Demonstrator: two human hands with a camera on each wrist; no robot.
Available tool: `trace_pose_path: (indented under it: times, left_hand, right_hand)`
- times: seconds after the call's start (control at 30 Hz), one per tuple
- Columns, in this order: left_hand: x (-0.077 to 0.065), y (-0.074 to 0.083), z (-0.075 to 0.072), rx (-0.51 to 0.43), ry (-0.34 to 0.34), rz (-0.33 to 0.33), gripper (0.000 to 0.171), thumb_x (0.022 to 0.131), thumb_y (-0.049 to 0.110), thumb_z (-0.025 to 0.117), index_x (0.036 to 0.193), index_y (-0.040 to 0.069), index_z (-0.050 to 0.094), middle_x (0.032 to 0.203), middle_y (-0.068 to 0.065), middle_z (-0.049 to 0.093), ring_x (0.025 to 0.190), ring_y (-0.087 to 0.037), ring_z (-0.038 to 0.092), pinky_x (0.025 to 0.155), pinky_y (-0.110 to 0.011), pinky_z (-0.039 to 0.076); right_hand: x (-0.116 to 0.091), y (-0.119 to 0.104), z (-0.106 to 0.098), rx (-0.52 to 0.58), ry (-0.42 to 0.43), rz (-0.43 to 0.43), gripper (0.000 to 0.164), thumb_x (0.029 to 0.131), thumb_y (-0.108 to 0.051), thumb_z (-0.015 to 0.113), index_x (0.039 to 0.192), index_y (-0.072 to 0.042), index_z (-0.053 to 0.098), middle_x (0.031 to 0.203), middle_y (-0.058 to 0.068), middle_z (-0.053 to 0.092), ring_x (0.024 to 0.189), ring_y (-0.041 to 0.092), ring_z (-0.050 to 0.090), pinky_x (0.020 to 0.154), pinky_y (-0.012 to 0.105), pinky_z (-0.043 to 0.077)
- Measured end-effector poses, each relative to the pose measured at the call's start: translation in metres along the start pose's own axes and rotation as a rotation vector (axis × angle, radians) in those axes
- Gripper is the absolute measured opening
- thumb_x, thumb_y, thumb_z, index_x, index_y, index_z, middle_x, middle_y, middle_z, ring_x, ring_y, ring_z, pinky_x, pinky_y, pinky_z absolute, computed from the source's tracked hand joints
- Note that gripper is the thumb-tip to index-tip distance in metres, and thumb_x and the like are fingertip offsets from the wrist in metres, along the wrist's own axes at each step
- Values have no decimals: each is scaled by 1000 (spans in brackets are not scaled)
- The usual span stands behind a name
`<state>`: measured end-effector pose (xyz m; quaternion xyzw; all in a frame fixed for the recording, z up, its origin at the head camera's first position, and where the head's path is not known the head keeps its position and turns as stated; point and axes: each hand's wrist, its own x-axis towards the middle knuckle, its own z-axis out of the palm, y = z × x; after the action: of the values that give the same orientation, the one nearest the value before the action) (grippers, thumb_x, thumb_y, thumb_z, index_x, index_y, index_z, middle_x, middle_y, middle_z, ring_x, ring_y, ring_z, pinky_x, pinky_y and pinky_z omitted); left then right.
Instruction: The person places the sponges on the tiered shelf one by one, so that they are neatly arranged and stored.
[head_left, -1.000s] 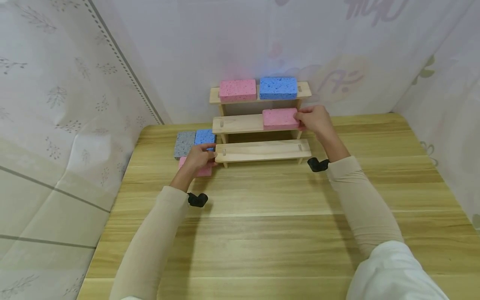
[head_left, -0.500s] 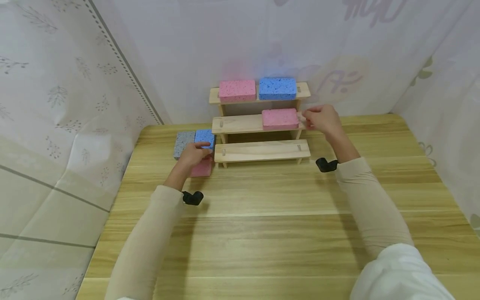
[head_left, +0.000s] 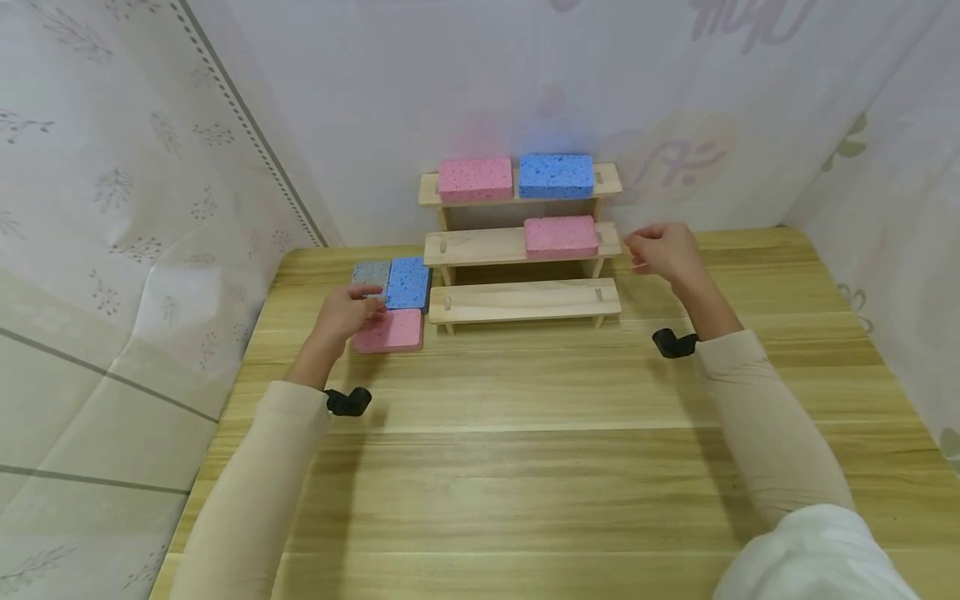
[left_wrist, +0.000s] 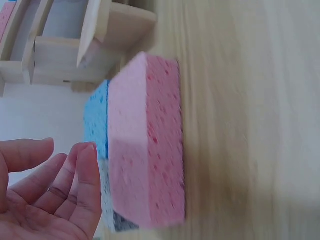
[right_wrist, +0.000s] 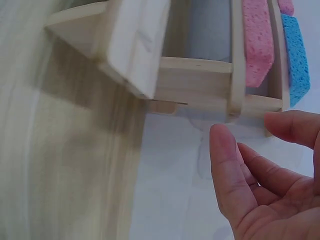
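A three-step wooden rack (head_left: pixel 525 302) stands at the back of the table. On its top step sit a pink sponge (head_left: pixel 476 180) and a blue sponge (head_left: pixel 556 176); another pink sponge (head_left: pixel 561 237) lies on the right half of the middle step. Left of the rack, a grey sponge (head_left: pixel 371 272), a blue sponge (head_left: pixel 408 282) and a pink sponge (left_wrist: pixel 129 150) lie side by side. My left hand (head_left: pixel 347 315) hovers over these, fingers relaxed and apart, holding nothing. Just off the middle step's right end, my right hand (head_left: pixel 667 252) is bare too, thumb and fingertips spread apart.
The bottom step of the rack is bare wood. A patterned cloth (head_left: pixel 750 125) hangs behind the wooden table (head_left: pixel 510 483) and along its sides. Black camera mounts (head_left: pixel 349 402) stick out from both wrists.
My right hand has let go of the pink sponge on the middle step and drawn away to the right. My left hand has left the rack's bottom step and moved left over the loose sponges.
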<state>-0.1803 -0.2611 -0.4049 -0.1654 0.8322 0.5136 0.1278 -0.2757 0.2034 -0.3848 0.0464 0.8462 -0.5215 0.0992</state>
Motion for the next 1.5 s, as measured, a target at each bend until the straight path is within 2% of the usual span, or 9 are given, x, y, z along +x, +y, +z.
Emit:
trace_pose_path:
  times: [0.13, 0.27, 0.43, 0.6, 0.7, 1.0, 1.2, 1.33, 1.5]
  left_hand:
    - [-4, -6, -7, 10, 19, -4, 44, 102, 15, 49, 144, 2, 45, 127, -23, 58, 105, -28, 63, 98, -37, 52]
    - [-7, -12, -12, 15, 39, -10, 43, 102, 14, 47, 143, 1, 46, 126, -24, 58, 104, -27, 62, 95, -34, 54]
    - [-10, -21, -17, 11, 61, -14, 41, 103, 15, 45, 141, -2, 47, 125, -25, 57, 105, -29, 60, 94, -35, 55]
    - [-14, -27, -21, 5, 91, -33, 43, 102, 16, 46, 141, -2, 47, 124, -25, 57, 102, -27, 61, 97, -39, 53]
    - [-17, -30, -23, -29, 113, -48, 44, 101, 15, 48, 141, -3, 46, 125, -25, 56, 98, -23, 62, 98, -39, 52]
    - [-19, -39, -20, -72, 134, -143, 45, 100, 17, 51, 141, -4, 47, 122, -18, 55, 94, -17, 58, 94, -31, 53]
    - [-16, -42, -16, -98, 124, -179, 49, 100, 19, 53, 143, -2, 44, 112, -10, 59, 89, -10, 60, 91, -28, 55]
    - [-15, -40, -13, -99, 99, -188, 51, 100, 22, 54, 143, -3, 45, 112, -9, 58, 87, -8, 60, 91, -28, 55]
    - [-13, -38, -9, -97, 86, -207, 54, 99, 25, 56, 143, -3, 43, 116, -9, 53, 90, -11, 57, 94, -29, 53]
  right_hand:
    - [-1, 9, 2, -19, -21, 3, 42, 97, -23, 56, 124, 9, 58, 102, 13, 58, 79, 14, 60, 69, 23, 60]
    - [0, 19, 4, -47, -45, 12, 43, 98, -23, 54, 127, 9, 56, 113, 22, 57, 85, 21, 62, 70, 24, 60]
    - [0, 28, 9, -55, -62, 11, 44, 98, -22, 53, 128, 10, 55, 113, 25, 58, 84, 22, 64, 73, 29, 61]
    - [-2, 36, 14, -32, -50, 17, 40, 97, -18, 53, 126, 10, 58, 113, 26, 60, 81, 20, 64, 76, 34, 61]
    - [-2, 40, 17, -11, -45, 20, 40, 96, -17, 53, 126, 10, 58, 112, 27, 60, 82, 21, 65, 75, 33, 61]
    - [-6, 49, 25, 33, -69, 63, 43, 97, -22, 55, 129, 7, 56, 114, 23, 60, 87, 22, 64, 85, 40, 59]
    - [-6, 53, 31, 51, -91, 78, 49, 97, -26, 57, 135, 6, 53, 115, 19, 61, 84, 14, 62, 86, 38, 58]
    - [-7, 54, 35, 41, -85, 81, 50, 98, -29, 57, 135, 5, 54, 119, 19, 60, 84, 11, 62, 85, 36, 58]
    - [-8, 56, 39, 47, -53, 77, 48, 97, -28, 58, 132, 5, 57, 122, 20, 59, 77, 7, 61, 76, 27, 58]
